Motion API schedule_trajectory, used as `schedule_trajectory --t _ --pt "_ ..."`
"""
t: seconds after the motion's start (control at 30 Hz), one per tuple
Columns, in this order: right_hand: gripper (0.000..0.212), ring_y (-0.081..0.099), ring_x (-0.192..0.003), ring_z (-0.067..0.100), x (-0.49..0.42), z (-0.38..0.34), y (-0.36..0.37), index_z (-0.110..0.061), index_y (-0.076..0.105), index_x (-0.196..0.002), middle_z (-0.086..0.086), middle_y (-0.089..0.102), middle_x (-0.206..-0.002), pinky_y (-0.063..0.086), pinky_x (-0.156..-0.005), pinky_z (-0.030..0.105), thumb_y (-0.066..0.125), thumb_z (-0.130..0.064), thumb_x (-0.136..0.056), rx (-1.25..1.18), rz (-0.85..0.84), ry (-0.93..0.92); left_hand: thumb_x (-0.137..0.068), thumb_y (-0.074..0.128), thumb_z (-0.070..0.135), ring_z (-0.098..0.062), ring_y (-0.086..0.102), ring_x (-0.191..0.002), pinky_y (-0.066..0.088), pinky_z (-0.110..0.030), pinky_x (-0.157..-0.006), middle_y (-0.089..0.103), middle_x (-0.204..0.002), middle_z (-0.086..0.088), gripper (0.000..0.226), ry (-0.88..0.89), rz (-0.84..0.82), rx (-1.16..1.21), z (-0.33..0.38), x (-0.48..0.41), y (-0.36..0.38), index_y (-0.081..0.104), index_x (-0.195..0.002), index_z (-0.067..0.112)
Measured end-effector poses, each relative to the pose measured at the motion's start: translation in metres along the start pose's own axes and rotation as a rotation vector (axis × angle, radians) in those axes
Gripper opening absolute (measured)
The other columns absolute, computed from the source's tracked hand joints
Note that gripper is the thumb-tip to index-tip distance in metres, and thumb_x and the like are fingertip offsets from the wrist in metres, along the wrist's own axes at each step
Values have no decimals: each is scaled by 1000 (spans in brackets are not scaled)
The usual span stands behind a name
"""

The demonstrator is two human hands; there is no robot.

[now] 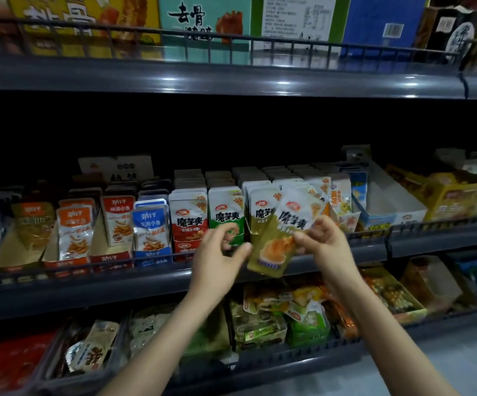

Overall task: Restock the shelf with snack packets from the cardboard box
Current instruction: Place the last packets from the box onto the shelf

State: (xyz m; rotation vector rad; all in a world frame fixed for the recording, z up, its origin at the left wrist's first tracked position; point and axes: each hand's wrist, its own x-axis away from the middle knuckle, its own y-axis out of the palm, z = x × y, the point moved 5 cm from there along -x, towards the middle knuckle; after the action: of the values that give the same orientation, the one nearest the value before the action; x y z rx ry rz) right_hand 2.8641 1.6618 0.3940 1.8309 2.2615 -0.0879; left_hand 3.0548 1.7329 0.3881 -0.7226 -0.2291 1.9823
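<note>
My right hand [321, 241] pinches a tilted olive-and-white snack packet [277, 241] by its right edge, in front of the middle shelf's [94, 284] rail. My left hand [220, 252] hovers just left of the packet with fingers curled loosely, its fingertips close to the packet's left edge; I cannot tell if they touch. Behind the packet stands a row of matching olive packets [260, 212], beside green packets [225, 218] and red packets [188, 224]. No cardboard box is visible.
Further left on the middle shelf stand orange and blue fish-snack packets [151, 227]. A nearly bare white-and-blue display tray [391, 207] sits right of the packets. Large boxes [203, 21] fill the top shelf. The lower shelf [288, 358] holds mixed loose snack bags.
</note>
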Motion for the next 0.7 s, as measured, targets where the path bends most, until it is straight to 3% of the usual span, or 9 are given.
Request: schedule_trajectory --t 0.13,0.23,0.33,0.5,0.7 --pt "19 69 -93 14 -36 -13 -18 -16 53 -100 -5 70 -95 55 -71 20 59 -2 -90 28 105 -161 -87 66 28 -23 53 -110 40 -26 -85 53 -123 -7 47 -86 382 -231 -20 -15 -37 51 -129 14" --pt "21 68 -91 9 -60 -13 -10 -9 50 -109 -3 68 -96 53 -72 18 58 0 -92 18 112 -224 -86 67 26 -31 44 -120 37 -33 -90 49 -129 -15 54 -123 464 -345 -29 -25 -46 47 -134 10" --pt "20 67 -88 5 -72 -9 1 -14 50 -103 1 66 -97 53 -72 17 56 1 -92 26 77 -263 -82 72 21 -35 47 -113 37 -35 -90 52 -120 -17 51 68 510 -444 -17 -32 -41 53 -128 7" --pt "28 67 -89 10 -76 3 -1 -23 52 -102 2 66 -97 54 -74 19 57 3 -91 94 20 -329 -76 77 19 -28 57 -102 43 -35 -87 64 -107 -9 41 476 352 -597 17 -56 -8 65 -114 10" --pt "30 66 -88 4 -76 9 -10 -27 53 -99 -2 66 -95 54 -73 18 60 1 -89 245 -21 -366 -62 87 33 -33 61 -99 26 -38 -91 67 -108 -8 51 589 66 -815 39 -97 41 72 -108 18"
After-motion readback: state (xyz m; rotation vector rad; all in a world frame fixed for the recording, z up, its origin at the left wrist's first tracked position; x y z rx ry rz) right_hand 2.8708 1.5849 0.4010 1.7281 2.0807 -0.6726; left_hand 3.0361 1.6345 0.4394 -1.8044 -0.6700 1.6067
